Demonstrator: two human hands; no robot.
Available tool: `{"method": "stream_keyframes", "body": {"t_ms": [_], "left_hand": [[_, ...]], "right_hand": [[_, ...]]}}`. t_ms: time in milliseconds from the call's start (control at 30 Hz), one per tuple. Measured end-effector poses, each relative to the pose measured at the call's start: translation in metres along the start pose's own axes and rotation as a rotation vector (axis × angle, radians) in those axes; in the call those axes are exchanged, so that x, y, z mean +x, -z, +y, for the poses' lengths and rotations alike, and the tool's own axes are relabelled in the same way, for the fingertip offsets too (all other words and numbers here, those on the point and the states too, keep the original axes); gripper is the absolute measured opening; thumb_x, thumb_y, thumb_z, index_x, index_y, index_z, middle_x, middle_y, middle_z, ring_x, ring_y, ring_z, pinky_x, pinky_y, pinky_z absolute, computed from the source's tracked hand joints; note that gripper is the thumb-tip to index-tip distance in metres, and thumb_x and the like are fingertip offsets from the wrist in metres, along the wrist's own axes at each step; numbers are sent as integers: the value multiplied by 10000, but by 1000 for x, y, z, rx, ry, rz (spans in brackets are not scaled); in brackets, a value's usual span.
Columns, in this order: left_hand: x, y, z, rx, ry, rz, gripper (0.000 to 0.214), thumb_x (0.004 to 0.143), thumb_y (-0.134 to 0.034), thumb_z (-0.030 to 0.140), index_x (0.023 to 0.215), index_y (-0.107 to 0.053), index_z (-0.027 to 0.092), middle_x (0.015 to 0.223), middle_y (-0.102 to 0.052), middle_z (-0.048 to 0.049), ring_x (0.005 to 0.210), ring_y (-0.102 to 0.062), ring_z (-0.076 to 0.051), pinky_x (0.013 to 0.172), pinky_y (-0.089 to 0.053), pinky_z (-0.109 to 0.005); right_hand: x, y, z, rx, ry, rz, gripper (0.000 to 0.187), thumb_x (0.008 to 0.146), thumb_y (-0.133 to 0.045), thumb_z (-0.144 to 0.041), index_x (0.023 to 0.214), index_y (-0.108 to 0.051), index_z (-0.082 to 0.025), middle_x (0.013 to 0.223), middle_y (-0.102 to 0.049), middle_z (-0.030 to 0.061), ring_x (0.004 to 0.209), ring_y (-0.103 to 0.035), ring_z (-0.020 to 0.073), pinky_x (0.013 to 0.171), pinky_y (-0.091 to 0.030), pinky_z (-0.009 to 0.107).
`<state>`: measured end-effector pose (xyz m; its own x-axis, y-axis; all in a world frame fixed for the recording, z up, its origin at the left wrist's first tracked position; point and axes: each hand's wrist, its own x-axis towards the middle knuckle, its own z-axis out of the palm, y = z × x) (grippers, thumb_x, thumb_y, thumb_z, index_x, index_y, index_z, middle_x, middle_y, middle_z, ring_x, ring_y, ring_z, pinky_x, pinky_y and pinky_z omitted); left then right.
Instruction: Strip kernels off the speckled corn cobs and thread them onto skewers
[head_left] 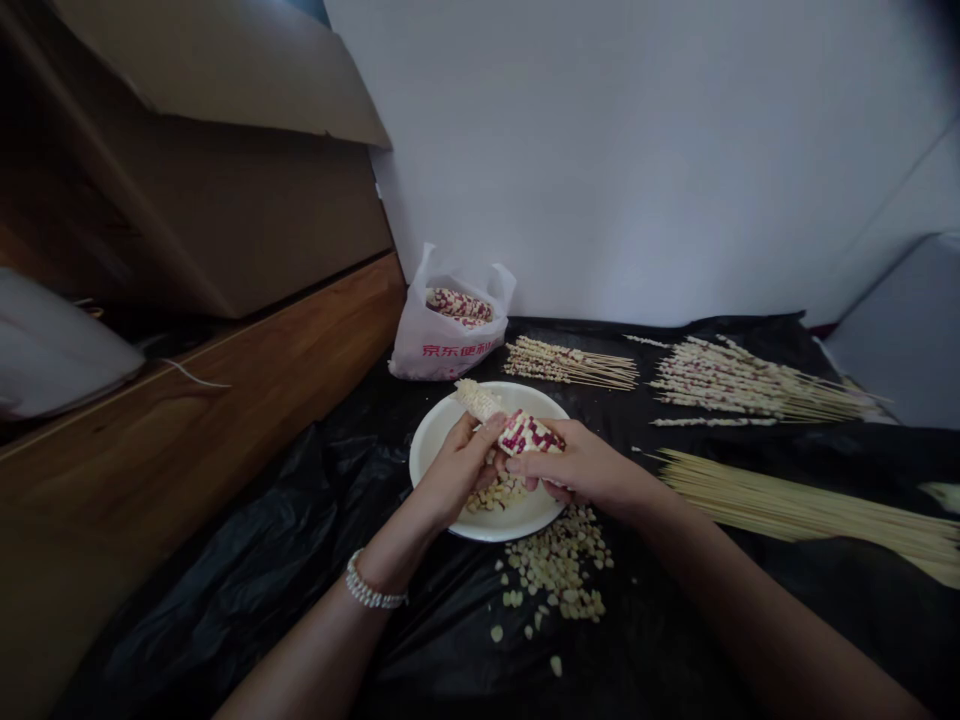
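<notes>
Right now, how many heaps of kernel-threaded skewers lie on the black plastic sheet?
2: the smaller heap, just right of the white plastic bag, and the larger heap, farther right. Within each, some skewers may be hidden.

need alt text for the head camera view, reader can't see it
A person's left hand holds a pale cob and their right hand a red-and-cream corn cob over a white bowl. Loose kernels lie in the bowl and on the black sheet. Beyond are a plastic bag of cobs and, to the right, kernel-covered sticks and plain sticks.
</notes>
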<state>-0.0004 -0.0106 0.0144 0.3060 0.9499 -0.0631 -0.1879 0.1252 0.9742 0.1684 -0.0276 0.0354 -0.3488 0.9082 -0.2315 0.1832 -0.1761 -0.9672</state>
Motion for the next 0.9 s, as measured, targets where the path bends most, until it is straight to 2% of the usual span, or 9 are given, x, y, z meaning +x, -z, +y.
{"method": "stream_keyframes", "body": {"t_ms": [167, 333, 433, 500, 567, 700, 800, 900], "left_hand": [[-2, 0, 4, -50, 45, -39, 291, 825, -669, 366, 1008, -522, 194, 568, -528, 62, 385, -270, -28, 407, -140, -188], [-2, 3, 6, -129, 68, -72, 333, 702, -607, 190, 1017, -499, 192, 580, -567, 56, 374, -257, -23, 407, -148, -176], [-2, 4, 6, -127, 62, -84, 265, 768, -653, 289, 968, -512, 187, 592, -565, 46, 381, -273, -19, 411, -140, -178], [-2, 3, 5, -95, 53, -57, 332, 817, -694, 442, 925, -519, 182, 607, -561, 37, 393, -278, -17, 410, -113, -185], [-2, 0, 4, -66, 39, -20, 428, 795, -737, 537, 916, -524, 185, 594, -527, 52, 397, -261, -19, 404, -89, -197], [-1, -4, 1, -34, 27, 30, 436, 781, -772, 524, 950, -536, 199, 538, -410, 99, 401, -229, -35, 401, -101, -212], [-1, -3, -2, 2, 9, 71, 426, 812, -731, 557, 917, -536, 192, 575, -428, 80, 428, -275, -43, 416, -141, -209], [-1, -1, -5, 22, -15, 78, 468, 811, -699, 620, 908, -532, 194, 609, -459, 61, 452, -320, -55, 425, -166, -204]], "right_hand": [[2, 2, 2, 54, 1, 8, 233, 708, -769, -342, 814, -647, -174, 596, -600, -38, 380, -374, 44, 348, -235, 192], [1, 1, -1, 70, 16, 14, 241, 700, -775, -341, 795, -631, -173, 585, -584, -41, 381, -368, 43, 360, -243, 198], [1, 1, 0, 21, 10, 47, 243, 702, -767, -338, 796, -609, -180, 567, -563, -47, 392, -377, 55, 373, -275, 212], [2, 0, 3, -40, 37, 71, 235, 724, -747, -348, 828, -612, -185, 581, -560, -48, 420, -402, 68, 394, -308, 220], [4, -2, 7, -125, 79, 103, 228, 744, -727, -364, 841, -612, -192, 612, -567, -39, 467, -443, 87, 422, -347, 229], [6, -6, 11, -296, 155, 199, 216, 738, -716, -356, 815, -594, -195, 712, -622, 3, 607, -529, 134, 525, -427, 258], [6, -8, 12, -337, 200, 234, 222, 740, -710, -362, 843, -617, -189, 806, -663, 35, 718, -569, 166, 619, -468, 281], [6, -8, 10, -320, 203, 205, 244, 745, -708, -380, 875, -635, -187, 820, -671, 37, 732, -574, 172, 630, -471, 284]]}}
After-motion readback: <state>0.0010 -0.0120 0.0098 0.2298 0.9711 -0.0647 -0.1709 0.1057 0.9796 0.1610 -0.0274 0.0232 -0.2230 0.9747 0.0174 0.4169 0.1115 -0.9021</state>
